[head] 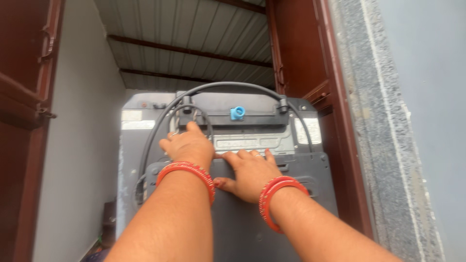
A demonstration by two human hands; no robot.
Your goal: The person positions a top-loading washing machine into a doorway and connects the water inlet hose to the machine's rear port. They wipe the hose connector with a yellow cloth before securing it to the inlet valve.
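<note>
Left hand (188,144): laid palm-down on the grey back panel of a washing machine (145,111), fingers loosely curled over a ridge just below the black hose (154,127); whether the grip closes on anything cannot be told. Ring on one finger, stack of red bangles (187,172) at the wrist.

Right hand (250,173): flat and open, fingers spread, pressing on the dark lower panel (310,174) of the machine, holding nothing; fingertips reach the edge of the ribbed recess (242,143). Red bangles (277,196) on this wrist as well. The two hands lie just beside each other, thumbs near.

Machine back, around the hands: the black hose arches from the left side over the top to a clip (283,106) at right; a blue inlet cap (237,113) sits above the hands, centre. Pale labels at upper left and upper right.

Surroundings: dark red wooden door frame (301,58) at right, red door (22,97) at left, grey wall (422,97) far right, corrugated metal roof (194,34) overhead.
</note>
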